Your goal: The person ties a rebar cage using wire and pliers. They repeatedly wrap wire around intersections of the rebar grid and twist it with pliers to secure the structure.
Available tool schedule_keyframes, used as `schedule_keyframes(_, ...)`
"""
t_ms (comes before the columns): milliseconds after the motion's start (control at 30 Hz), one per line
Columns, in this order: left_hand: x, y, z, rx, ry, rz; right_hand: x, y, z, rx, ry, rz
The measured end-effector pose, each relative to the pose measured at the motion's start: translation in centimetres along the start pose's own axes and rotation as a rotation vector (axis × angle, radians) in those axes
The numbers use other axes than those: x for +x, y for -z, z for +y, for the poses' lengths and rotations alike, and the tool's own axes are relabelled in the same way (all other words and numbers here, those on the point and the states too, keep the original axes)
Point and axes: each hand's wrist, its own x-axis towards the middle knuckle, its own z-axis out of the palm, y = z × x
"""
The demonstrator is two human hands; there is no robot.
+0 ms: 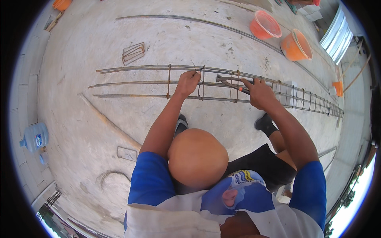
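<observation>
A long rebar cage (133, 68) lies across the floor in front of me, its bars joined by square stirrups (202, 88) that sit closer together toward the right. At a stirrup on the far bar, my left hand (187, 84) is closed in a pinch on a thin tie wire (193, 63), whose end sticks up past the fingers. My right hand (260, 94) grips a pair of end-cutting pincers (227, 81) by the handles. The pincers' head points left, over the cage and apart from the left hand; whether the jaws are closed is too small to tell.
Several loose stirrups (133, 53) lie beyond the cage, and another stirrup (127, 153) nearer me. A long bar (178, 17) runs behind. Orange buckets (297, 44) stand back right. At left are a wooden pole (107, 121), a wire bundle (104, 177) and a blue water jug (36, 137).
</observation>
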Motion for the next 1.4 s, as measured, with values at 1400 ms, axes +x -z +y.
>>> schedule_keyframes(1400, -1.8, -7.0, 5.4, 0.097, -0.526, 0.121, 6.2, 12.6, -9.6, 0.049, -0.111, -0.724)
